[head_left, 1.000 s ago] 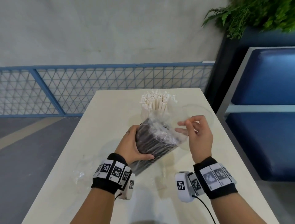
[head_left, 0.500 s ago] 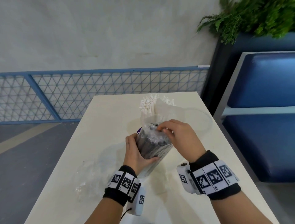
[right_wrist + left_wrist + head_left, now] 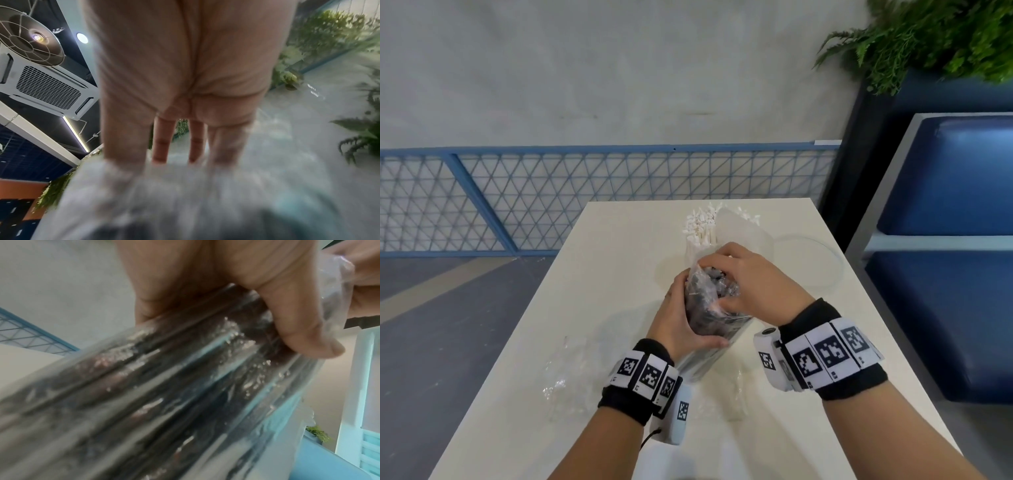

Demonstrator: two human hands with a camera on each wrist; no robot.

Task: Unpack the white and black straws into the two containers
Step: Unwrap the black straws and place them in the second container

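A pack of black straws (image 3: 707, 318) in clear plastic wrap stands tilted above the cream table (image 3: 599, 308). My left hand (image 3: 681, 322) grips its middle, thumb across the front; the left wrist view shows the pack (image 3: 185, 394) under the thumb. My right hand (image 3: 743, 284) reaches into the open top of the wrap and grips the straw ends; in the right wrist view its fingers (image 3: 162, 146) sink into blurred plastic. White straws (image 3: 700, 226) stand in a clear container behind the pack. A second clear container (image 3: 815, 260) stands to the right.
An empty crumpled plastic wrap (image 3: 565, 373) lies on the table's left part. A blue mesh railing (image 3: 585, 192) runs behind the table. A blue padded bench (image 3: 945, 274) and a plant (image 3: 935, 37) are on the right.
My right hand moved from beside the pack onto its top and now grips the straw ends inside the wrap. The left hand has brought the pack more upright.
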